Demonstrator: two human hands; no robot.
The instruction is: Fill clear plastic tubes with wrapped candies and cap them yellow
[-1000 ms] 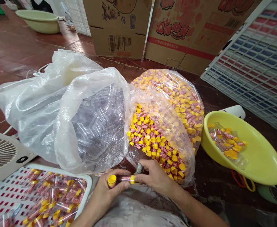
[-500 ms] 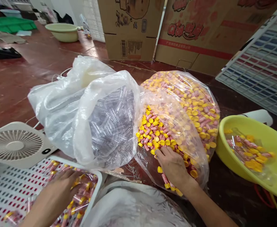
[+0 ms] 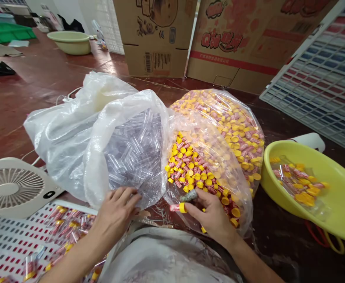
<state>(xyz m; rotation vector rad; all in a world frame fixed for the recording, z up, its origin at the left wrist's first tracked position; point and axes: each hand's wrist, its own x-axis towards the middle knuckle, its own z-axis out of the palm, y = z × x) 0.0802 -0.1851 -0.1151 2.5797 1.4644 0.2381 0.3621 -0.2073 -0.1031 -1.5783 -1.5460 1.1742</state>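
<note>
My right hand (image 3: 211, 214) pinches a small yellow-capped red-and-white piece (image 3: 178, 207) at the mouth of a clear bag of yellow-capped pieces (image 3: 219, 157). A grey wrapped fingertip shows above it. My left hand (image 3: 116, 210) reaches into the mouth of a clear bag of empty transparent tubes (image 3: 131, 153), fingers spread among the tubes. What the left fingers touch is partly hidden by plastic.
A white perforated basket (image 3: 10, 243) with filled tubes lies at bottom left, beside a small white fan (image 3: 13, 188). A yellow-green basin (image 3: 322, 196) with filled tubes sits right. Cardboard boxes (image 3: 219, 35) and a white grid rack (image 3: 322, 78) stand behind.
My left hand left the basket and moved up into the tube bag. My right hand drew back from the cap bag holding one yellow-capped piece.
</note>
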